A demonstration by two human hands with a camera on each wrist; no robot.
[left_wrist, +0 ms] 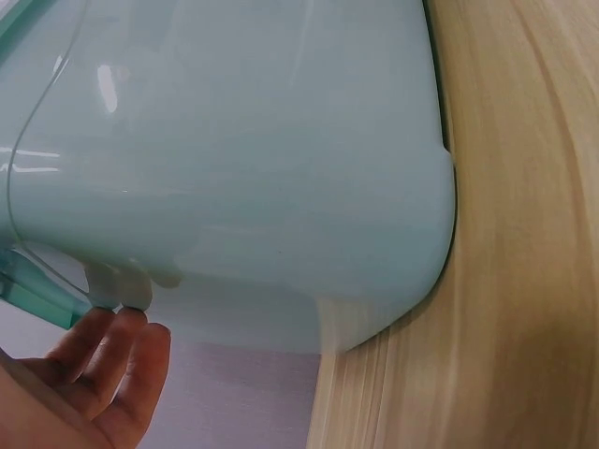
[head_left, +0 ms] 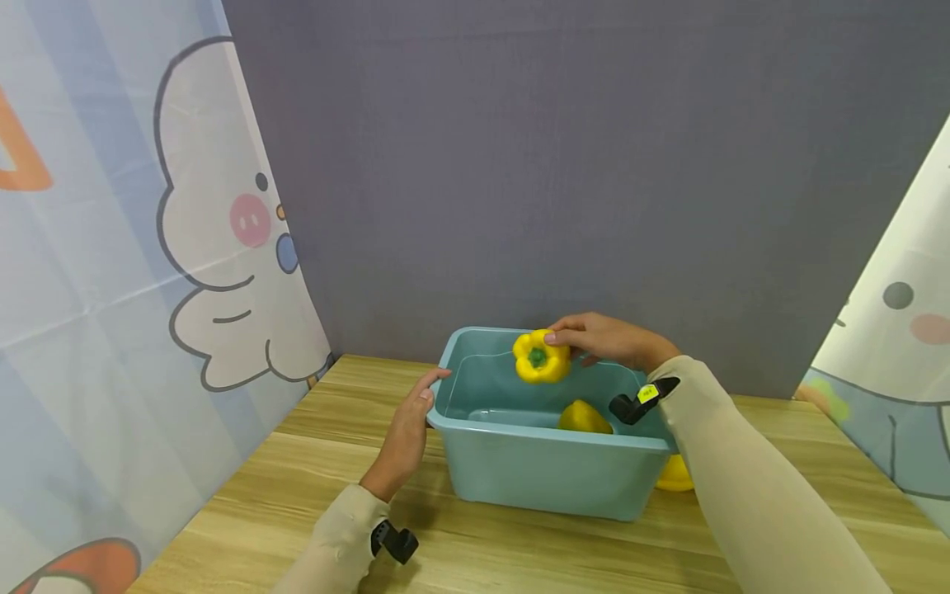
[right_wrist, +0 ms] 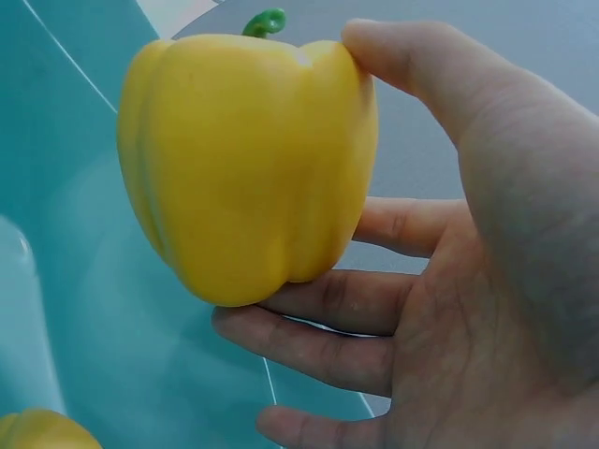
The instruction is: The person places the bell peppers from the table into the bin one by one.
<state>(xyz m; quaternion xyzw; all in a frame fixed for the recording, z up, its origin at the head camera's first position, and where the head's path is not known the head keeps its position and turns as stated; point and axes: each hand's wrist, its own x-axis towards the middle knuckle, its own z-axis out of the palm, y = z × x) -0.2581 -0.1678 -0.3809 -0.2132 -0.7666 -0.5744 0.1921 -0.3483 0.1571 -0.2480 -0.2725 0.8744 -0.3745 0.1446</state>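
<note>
A yellow bell pepper (head_left: pixel 540 358) with a green stem is held over a light blue plastic bin (head_left: pixel 549 474). My right hand (head_left: pixel 612 338) grips it, the thumb near the stem end and fingers under the other end, as the right wrist view shows. A second yellow pepper (head_left: pixel 584 417) lies inside the bin, below the held one. My left hand (head_left: pixel 404 429) is at the bin's left rim. In the left wrist view its fingers (left_wrist: pixel 122 365), fairly straight, touch the outer wall under the rim; the thumb is hidden there.
Another yellow thing (head_left: pixel 674 474), partly hidden by the bin and right sleeve, lies on the wooden table (head_left: pixel 475 553) right of the bin. A grey panel (head_left: pixel 549 165) stands behind the bin. Printed cartoon curtains (head_left: pixel 148 330) hang at both sides.
</note>
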